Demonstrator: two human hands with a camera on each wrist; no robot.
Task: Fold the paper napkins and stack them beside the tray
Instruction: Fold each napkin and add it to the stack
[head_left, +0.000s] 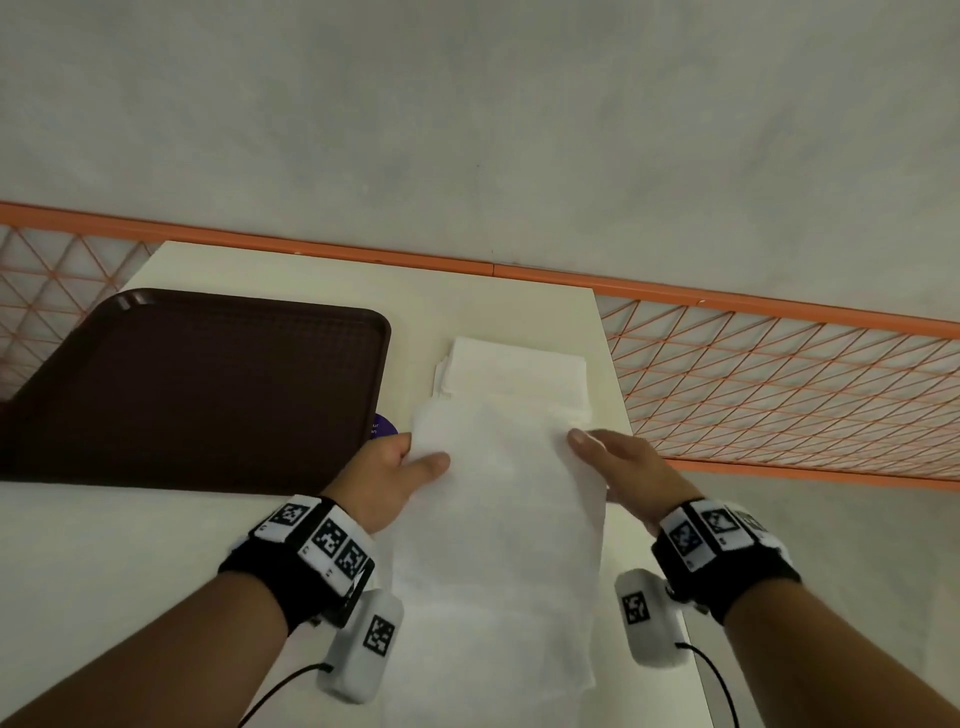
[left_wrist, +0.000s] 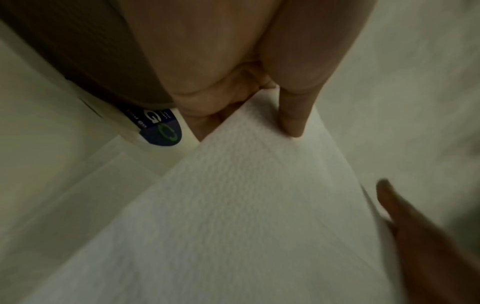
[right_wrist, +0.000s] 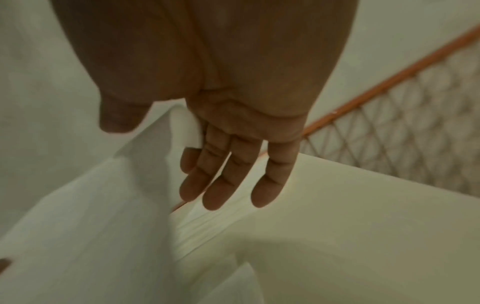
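Head view: I see a white napkin (head_left: 498, 525) held up over the table (head_left: 104, 571), a long sheet hanging toward me. Left hand (head_left: 387, 475) pinches its top left corner, thumb on the near face, other fingers behind. Right hand (head_left: 621, 467) grips the top right edge, thumb on top. Stack of folded napkins (head_left: 519, 371) lies at 12 o'clock from the hands, on the table just right of the brown tray (head_left: 197, 384). A purple sticker (head_left: 383, 427) peeks out at the tray's near right corner.

Left wrist view: thumb (left_wrist: 293, 115) presses on the napkin corner, sheet running down to 6 o'clock; fingers lie under the paper. Sticker at 9 o'clock from the thumb. The other hand is blurred at 4 o'clock.

Right wrist view: fingers (right_wrist: 221, 181) nearly straight, close together, behind the napkin edge, which is nipped between thumb and index finger. Sheet falls to 7 o'clock. Orange railing (right_wrist: 389, 82) at 2 o'clock.
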